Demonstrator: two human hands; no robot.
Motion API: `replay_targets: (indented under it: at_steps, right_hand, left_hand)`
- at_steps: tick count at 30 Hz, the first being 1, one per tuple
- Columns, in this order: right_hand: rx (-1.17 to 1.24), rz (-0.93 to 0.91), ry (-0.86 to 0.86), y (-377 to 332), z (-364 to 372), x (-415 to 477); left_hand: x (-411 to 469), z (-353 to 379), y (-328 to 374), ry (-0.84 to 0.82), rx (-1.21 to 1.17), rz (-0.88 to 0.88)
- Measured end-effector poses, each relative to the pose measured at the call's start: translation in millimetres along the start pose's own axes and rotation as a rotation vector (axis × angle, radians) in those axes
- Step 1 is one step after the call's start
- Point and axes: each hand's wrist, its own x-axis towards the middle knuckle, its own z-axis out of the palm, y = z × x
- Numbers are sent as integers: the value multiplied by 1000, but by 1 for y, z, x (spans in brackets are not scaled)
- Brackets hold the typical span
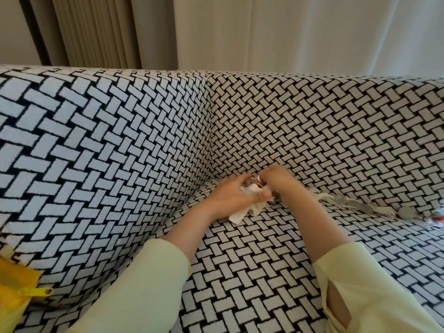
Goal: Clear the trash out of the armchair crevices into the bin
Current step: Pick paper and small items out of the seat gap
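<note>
Our L hand [228, 197] grips tissue wad [240, 216]; R hand [276, 181] pinches scrap [259, 177] in armchair [108, 145] corner crevice; more trash [355, 204] along rear seam.

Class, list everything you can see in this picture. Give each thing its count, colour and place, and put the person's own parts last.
armchair: one, black-and-white woven pattern, fills most of the view
paper wad: one, white, in the back corner of the seat
scraps: several, white and greyish, along the crevice right of the hands
wrapper: one, red and white, in the crevice at the right edge
pouch: one, yellow with a zip, bottom left corner
curtains: two, beige left and white right, behind the armchair
sleeves: two, pale yellow-green, on the forearms
left hand: one, grips the paper wad
right hand: one, pinches a small scrap, white, beside the wad
</note>
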Motion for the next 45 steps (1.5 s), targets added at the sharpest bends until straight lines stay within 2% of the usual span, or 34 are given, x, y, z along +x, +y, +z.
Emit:
replay_targets:
  at_steps: [2,5,7,11,14,17,20,25,28,31,34,36,45]
  right_hand:
    - [98,94,-66,-1,-1,-1]
    - [122,134,-165,-3,-3,-7]
    - [138,131,-161,-4,-4,-6]
    - [217,99,-89,-9,-10,-6]
    - [128,55,-10,-8,-16,-4]
    - [45,64,-98,-9,-16,-7]
    - [-73,27,-111,-8,-10,-4]
    - [-369,-29,-336,-8,-9,-14]
    - [-524,-175,-309,-10,-11,-19]
    - [-463,-305,-367,-14,-12,-24]
    - [-516,-285,-564,-22,-2,-33]
    - [-553,-292,-554,-22,8,-33]
    - [-435,-281,-541,-21,5,-38]
  left_hand:
    - [2,5,1,23,124,26]
    - [6,9,2,81,72,56]
    - [6,9,3,117,68,71]
    - [1,4,5,279,-165,21]
    - [1,-2,3,364,-398,-82]
    - [0,-6,3,494,-617,-219]
    - [2,-9,-1,565,-737,-301]
    - [2,-12,-8,665,-882,-316]
    - [-2,-16,-8,653,-881,-329]
    - [-5,-19,-6,644,-895,-393]
    - [-5,-20,-4,669,-900,-405]
    - [-5,-19,-4,689,-890,-407]
    - [-18,-20,-14,812,-967,-348]
